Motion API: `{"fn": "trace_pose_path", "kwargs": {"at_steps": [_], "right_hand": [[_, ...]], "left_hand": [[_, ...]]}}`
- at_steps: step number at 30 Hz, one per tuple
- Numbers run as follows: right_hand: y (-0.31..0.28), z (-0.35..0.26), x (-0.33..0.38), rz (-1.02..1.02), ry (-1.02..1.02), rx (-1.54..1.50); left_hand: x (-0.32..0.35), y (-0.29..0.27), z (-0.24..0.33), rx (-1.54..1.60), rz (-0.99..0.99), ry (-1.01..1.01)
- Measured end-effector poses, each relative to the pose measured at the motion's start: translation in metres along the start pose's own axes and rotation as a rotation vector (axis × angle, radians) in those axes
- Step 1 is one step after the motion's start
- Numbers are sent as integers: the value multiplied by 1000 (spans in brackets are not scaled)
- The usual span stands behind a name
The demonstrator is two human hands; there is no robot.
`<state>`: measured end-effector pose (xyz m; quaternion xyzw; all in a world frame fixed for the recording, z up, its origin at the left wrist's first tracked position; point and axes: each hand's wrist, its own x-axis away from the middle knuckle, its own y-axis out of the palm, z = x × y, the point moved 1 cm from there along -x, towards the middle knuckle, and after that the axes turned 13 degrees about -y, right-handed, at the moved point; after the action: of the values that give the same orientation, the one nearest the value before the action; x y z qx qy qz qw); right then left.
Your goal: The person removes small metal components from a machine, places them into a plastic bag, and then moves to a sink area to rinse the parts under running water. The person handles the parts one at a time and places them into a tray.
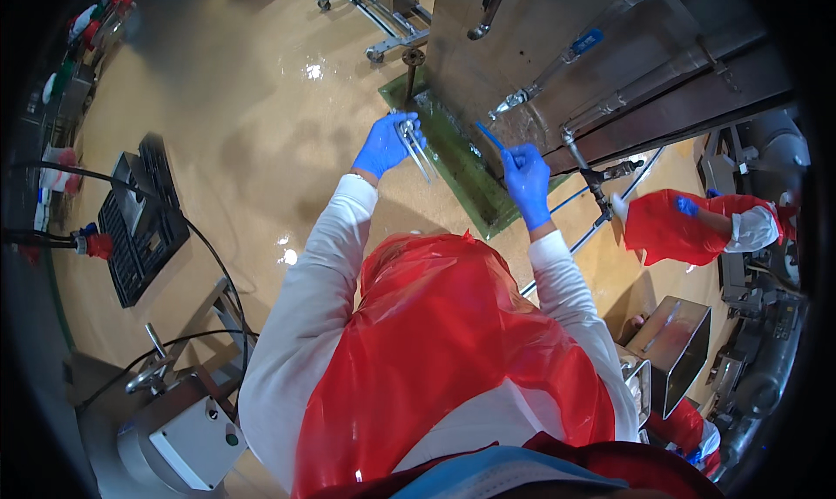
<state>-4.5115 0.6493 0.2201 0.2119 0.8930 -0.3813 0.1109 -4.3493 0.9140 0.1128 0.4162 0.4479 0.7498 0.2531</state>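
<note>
My left hand point(389, 144), in a blue glove, is closed around a shiny metal piece with two long thin prongs point(421, 159) that point down and to the right. My right hand point(526, 178), also gloved in blue, has its fingers closed on a thin blue bar point(489, 135) slanting up and left out of the grip. Its lower end is hidden by the fingers. Both hands are raised in front of a large metal tank point(531, 55), apart from each other. Just beyond the blue bar hangs a metal pipe fitting point(512, 104).
Below the tank lies a green-edged floor pit point(470, 190). A pipe valve point(601, 177) stands to the right. At left are a black crate point(139, 229), hanging cables and a grey control box point(198, 442). Another person in a red apron point(675, 227) works at right, near a metal bin point(670, 347).
</note>
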Motion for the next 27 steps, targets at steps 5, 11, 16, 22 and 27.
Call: {"fn": "trace_pose_path", "kwargs": {"at_steps": [5, 11, 16, 22, 27], "right_hand": [[7, -20, 59, 44, -18, -222], [3, -72, 82, 11, -154, -284], [1, -81, 74, 10, -167, -255], [11, -77, 69, 53, -135, -310], [12, -82, 62, 25, -181, -227]], "left_hand": [[-2, 1, 4, -30, -7, 92], [-9, 42, -3, -61, 566, 382], [-5, 52, 3, -118, 578, 453], [-8, 58, -1, -55, 606, 458], [-10, 53, -11, -69, 605, 480]]}}
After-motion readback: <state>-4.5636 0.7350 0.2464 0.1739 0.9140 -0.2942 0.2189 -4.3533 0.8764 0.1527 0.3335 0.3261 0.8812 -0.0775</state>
